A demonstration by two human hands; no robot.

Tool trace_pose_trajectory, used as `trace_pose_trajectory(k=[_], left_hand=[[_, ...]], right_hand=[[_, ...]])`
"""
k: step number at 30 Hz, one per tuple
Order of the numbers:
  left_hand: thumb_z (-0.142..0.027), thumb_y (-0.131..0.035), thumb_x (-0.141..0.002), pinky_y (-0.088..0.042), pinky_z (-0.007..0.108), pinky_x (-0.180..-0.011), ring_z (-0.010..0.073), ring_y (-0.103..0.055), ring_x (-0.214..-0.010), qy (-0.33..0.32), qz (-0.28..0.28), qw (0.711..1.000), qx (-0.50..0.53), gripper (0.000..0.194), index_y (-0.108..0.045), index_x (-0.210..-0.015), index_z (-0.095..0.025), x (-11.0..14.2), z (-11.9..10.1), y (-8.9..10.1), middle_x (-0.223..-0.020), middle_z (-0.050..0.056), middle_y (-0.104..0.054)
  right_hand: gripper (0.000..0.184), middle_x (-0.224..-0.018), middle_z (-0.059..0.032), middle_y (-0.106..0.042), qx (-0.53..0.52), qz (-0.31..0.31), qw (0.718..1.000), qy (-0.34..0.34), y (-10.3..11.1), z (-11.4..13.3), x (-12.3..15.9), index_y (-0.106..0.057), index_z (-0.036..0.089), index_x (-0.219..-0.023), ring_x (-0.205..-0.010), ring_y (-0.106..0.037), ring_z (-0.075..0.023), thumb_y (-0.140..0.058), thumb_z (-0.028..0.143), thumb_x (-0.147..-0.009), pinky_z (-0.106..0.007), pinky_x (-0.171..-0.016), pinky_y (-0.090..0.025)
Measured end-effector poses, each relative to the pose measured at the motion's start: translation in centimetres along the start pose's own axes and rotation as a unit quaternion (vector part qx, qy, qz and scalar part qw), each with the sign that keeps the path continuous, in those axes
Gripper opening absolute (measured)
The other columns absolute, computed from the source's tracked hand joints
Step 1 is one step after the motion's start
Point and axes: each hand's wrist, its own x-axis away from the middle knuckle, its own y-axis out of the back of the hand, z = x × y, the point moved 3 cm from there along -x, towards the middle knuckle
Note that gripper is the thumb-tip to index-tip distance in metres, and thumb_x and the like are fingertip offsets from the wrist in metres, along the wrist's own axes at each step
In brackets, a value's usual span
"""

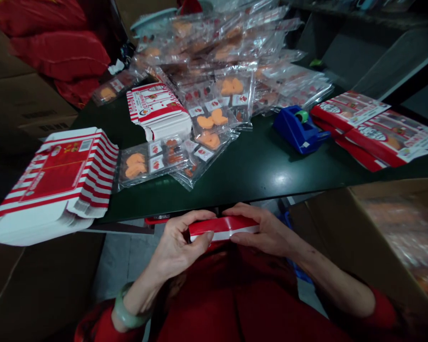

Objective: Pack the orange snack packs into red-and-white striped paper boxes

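Observation:
Just in front of the table's near edge I hold a small red and white carton (224, 228) with both hands. My left hand (187, 240) is closed on its left end, thumb along the side facing me. The other end sits between the thumb and fingers of my right hand (258, 230). Most of the carton's far side is hidden from me. Beyond it on the dark green table (246, 171) lie clear packets (139, 164) with orange shaped pieces and small printed cards. A blue tape dispenser (299, 128) stands farther right.
Stacked flat striped cartons (66, 175) lie at the left, with another stack (160, 107) behind. A big pile of clear packets (221, 42) covers the back. Printed red and white cartons (374, 126) lie right; an open cardboard box (342, 223) holding packets stands below them.

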Motion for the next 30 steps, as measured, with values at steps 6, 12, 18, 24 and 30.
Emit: trace_pose_trajectory(k=[6, 12, 18, 24, 30], left_hand=[[-0.026, -0.059, -0.083, -0.05, 0.023, -0.065, 0.0179, -0.065, -0.077, -0.045, 0.087, 0.992, -0.085, 0.024, -0.07, -0.1, -0.014, 0.4, -1.1, 0.1, -0.09, 0.008, -0.071], [-0.017, -0.061, -0.082, -0.05, 0.028, -0.075, 0.02, -0.064, -0.084, -0.169, 0.094, 0.973, -0.129, 0.019, -0.068, -0.101, -0.016, 0.7, -1.2, 0.2, -0.092, 0.009, -0.069], [-0.02, -0.063, -0.082, -0.051, 0.027, -0.07, 0.0195, -0.066, -0.079, -0.162, 0.085, 0.974, -0.132, 0.013, -0.07, -0.092, -0.014, 0.4, -1.5, 0.1, -0.087, 0.009, -0.071], [-0.025, -0.063, -0.082, -0.052, 0.023, -0.067, 0.0176, -0.067, -0.076, -0.12, 0.057, 0.976, -0.174, 0.019, -0.07, -0.097, -0.016, 0.3, -1.2, 0.2, -0.088, 0.007, -0.072], [-0.014, -0.067, -0.078, -0.052, 0.022, -0.067, 0.0147, -0.067, -0.075, -0.26, -0.041, 0.946, -0.188, 0.013, -0.074, -0.088, -0.019, -0.5, -1.3, 0.3, -0.086, 0.006, -0.072]], right_hand=[[0.024, -0.086, -0.0027, -0.061, 0.014, 0.037, 0.999, 0.033, -0.3, 0.3, 0.1, -0.066, 0.016, -0.095, -0.074, -0.058, -0.0129, -0.071, 0.028, -0.074, -0.024, -0.065, -0.046], [0.025, -0.088, -0.0052, -0.06, 0.046, 0.026, 0.992, 0.119, -0.7, 0.3, 0.7, -0.064, 0.015, -0.098, -0.08, -0.057, -0.0147, -0.068, 0.031, -0.08, -0.027, -0.069, -0.047], [0.014, -0.076, -0.0035, -0.06, 0.019, -0.007, 0.988, 0.152, -0.6, 0.2, 0.2, -0.064, 0.013, -0.083, -0.07, -0.056, -0.0128, -0.064, 0.027, -0.082, -0.025, -0.063, -0.045], [0.031, -0.088, -0.0036, -0.065, -0.033, -0.019, 0.993, 0.115, 0.0, -0.8, 0.4, -0.065, 0.017, -0.103, -0.077, -0.06, -0.0132, -0.068, 0.035, -0.079, -0.025, -0.068, -0.048], [0.023, -0.078, -0.0025, -0.066, -0.014, -0.086, 0.985, 0.15, 1.1, -1.7, -0.1, -0.069, 0.017, -0.095, -0.067, -0.06, -0.0105, -0.052, 0.033, -0.091, -0.021, -0.059, -0.047]])
